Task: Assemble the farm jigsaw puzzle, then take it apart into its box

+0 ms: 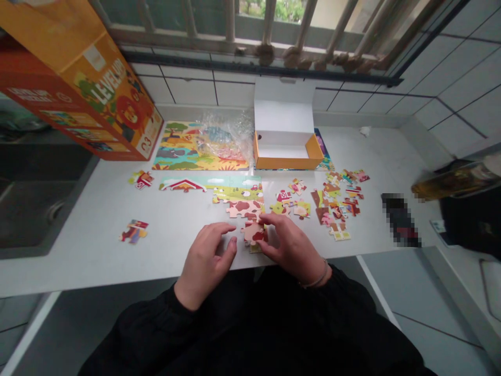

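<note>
A pink and red jigsaw puzzle piece [252, 232] lies just below the joined part of the puzzle [240, 194], which shows a barn roof, green hills and sheep, and a brown-spotted cow. Thumb and fingers of my right hand [291, 245] grip this piece along its right side. My left hand [209, 258] is open to its left, fingers curved and apart, holding nothing. Part of another piece [255, 249] peeks out beneath, near the counter's front edge. Loose pieces [338, 201] are spread to the right of my right hand. Whether the gripped piece is joined I cannot tell.
Two small groups of pieces [133, 231] lie on the left. Behind stand an orange puzzle box [117, 104] and an open yellow carton [287, 162]. Crumpled plastic wrap [227, 136] covers part of a finished animal picture [176, 151]. A sink [43, 209] is at far left, a blurred dark object [400, 219] at right.
</note>
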Demonstrator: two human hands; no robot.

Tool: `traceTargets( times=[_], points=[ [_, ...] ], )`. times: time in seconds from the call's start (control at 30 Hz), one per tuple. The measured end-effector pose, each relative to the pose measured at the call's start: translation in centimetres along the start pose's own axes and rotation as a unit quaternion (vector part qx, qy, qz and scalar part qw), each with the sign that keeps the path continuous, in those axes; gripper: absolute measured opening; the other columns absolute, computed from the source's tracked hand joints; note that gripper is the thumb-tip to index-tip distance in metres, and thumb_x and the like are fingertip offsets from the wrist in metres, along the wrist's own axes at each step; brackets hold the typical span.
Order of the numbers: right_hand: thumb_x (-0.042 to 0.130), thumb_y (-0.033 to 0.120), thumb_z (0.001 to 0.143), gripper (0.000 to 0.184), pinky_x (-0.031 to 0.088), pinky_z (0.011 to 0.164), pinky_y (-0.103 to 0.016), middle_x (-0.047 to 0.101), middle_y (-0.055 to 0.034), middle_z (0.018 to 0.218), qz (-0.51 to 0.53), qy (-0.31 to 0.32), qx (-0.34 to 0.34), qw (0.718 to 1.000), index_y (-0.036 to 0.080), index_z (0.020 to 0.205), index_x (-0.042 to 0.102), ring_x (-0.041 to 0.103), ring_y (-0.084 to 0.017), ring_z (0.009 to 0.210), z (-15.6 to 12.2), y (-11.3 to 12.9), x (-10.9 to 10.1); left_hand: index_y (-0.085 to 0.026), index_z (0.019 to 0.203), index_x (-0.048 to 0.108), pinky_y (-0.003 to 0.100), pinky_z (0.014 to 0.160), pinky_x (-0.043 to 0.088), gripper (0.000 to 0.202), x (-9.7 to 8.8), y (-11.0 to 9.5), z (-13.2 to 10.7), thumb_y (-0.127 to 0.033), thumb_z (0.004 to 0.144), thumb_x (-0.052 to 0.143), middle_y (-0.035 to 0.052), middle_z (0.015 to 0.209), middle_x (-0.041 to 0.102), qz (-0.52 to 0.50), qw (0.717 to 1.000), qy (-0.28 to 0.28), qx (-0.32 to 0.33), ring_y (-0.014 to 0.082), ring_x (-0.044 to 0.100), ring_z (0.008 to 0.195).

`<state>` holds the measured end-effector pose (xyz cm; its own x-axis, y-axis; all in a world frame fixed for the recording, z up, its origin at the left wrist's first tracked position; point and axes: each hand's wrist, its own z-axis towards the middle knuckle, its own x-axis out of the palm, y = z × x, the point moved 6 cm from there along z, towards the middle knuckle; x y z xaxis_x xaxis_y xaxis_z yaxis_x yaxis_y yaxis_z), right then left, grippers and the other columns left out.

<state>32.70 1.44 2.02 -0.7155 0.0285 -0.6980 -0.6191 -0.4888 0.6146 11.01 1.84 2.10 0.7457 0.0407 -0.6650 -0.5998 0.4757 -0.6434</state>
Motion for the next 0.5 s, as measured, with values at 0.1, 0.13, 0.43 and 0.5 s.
traceTargets(
  times=[0.1,0.13,0.43,0.5],
  points=[
    [0.078,0.019,0.098,0.063,0.064,0.106,-0.048,0.074,-0.01,0.129,0.01,-0.006,-0.005,1.0,0.027,0.154,0.05,0.074,-0.028,0.12,1.2,0.1,0.9,-0.023,0.127,0.068,0.041,0.098,0.061,0.021,-0.2,0.9,-0.1,-0.031,0.108,0.064,0.0085,0.122,0.076,0.001,0.999,0.011,-0.032,0.0241,0.073,0.111],
    [0.078,0.019,0.098,0.065,0.064,0.106,-0.048,0.074,-0.0098,0.129,0.01,-0.01,-0.008,1.0,0.028,0.155,0.05,0.074,-0.028,0.12,1.4,0.2,1.0,-0.023,0.128,0.068,0.04,0.094,0.061,0.023,-0.2,1.1,-0.2,-0.033,0.107,0.065,0.0084,0.122,0.077,-0.005,0.999,0.017,-0.046,0.0239,0.074,0.109],
    [0.076,0.024,0.102,0.058,0.066,0.102,-0.045,0.074,-0.0118,0.132,0.03,-0.024,-0.014,0.999,0.027,0.154,0.049,0.074,-0.027,0.118,0.8,2.0,1.8,-0.026,0.126,0.071,0.036,0.079,0.063,0.027,0.7,2.5,0.3,-0.043,0.106,0.068,0.0049,0.114,0.082,-0.12,0.977,0.052,-0.168,0.0227,0.08,0.094],
    [0.074,0.024,0.103,0.056,0.064,0.108,-0.047,0.073,-0.0115,0.134,0.031,-0.027,-0.025,0.999,0.027,0.153,0.05,0.073,-0.027,0.122,0.6,2.2,1.6,-0.027,0.127,0.071,0.036,0.081,0.064,0.027,0.9,2.9,0.4,-0.044,0.107,0.065,0.005,0.115,0.083,-0.165,0.967,0.06,-0.184,0.0229,0.081,0.096]
  ],
)
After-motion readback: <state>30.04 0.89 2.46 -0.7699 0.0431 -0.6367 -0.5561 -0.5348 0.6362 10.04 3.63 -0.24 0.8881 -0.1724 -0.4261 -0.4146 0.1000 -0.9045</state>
